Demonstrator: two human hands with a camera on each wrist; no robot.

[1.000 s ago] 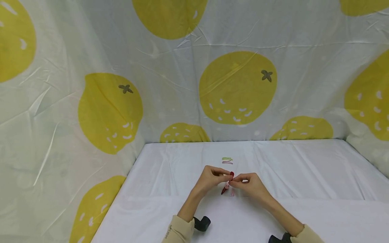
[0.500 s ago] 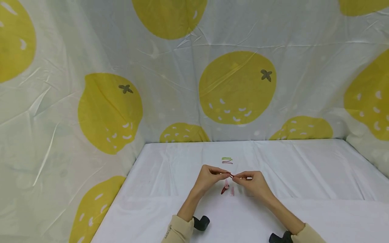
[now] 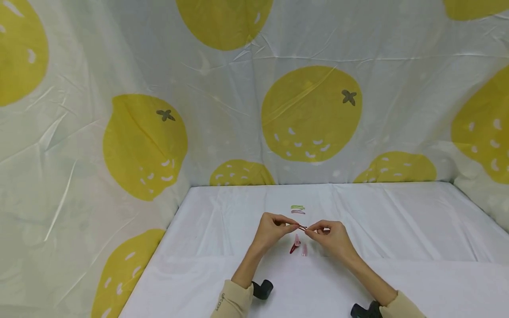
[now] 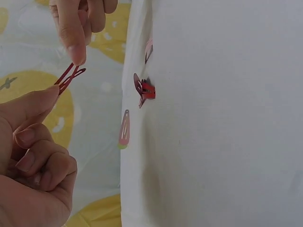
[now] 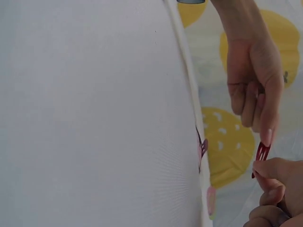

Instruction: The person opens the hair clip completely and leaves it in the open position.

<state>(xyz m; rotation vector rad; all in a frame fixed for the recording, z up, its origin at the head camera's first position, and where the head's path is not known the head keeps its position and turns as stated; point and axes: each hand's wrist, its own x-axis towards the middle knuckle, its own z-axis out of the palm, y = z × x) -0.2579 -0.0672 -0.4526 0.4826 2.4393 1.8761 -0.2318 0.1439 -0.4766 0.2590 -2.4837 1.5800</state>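
Note:
A dark red snap hair clip (image 4: 66, 78) is held in the air between my two hands, its parts spread apart. My left hand (image 3: 271, 230) pinches one end between thumb and forefinger; its other fingers are curled in the left wrist view. Thumb and forefinger of my right hand (image 3: 332, 238) pinch the other end. On the table below lie a pink and red clip pair (image 3: 295, 244), overlapping, and a pale pink clip (image 3: 304, 250) beside it. Farther back lie a green clip (image 3: 297, 207) and a pinkish clip (image 3: 298, 212), one behind the other.
A white cloth covers the table (image 3: 222, 247). Behind and to the left hangs a white curtain (image 3: 222, 123) printed with yellow lemons. A black wrist mount (image 3: 262, 289) sits at the left sleeve, another black mount (image 3: 366, 310) at the right.
The red clip between my hands has turned from upright to nearly level, and its parts now show spread. My hands have moved slightly up and apart. The clips on the table stay put.

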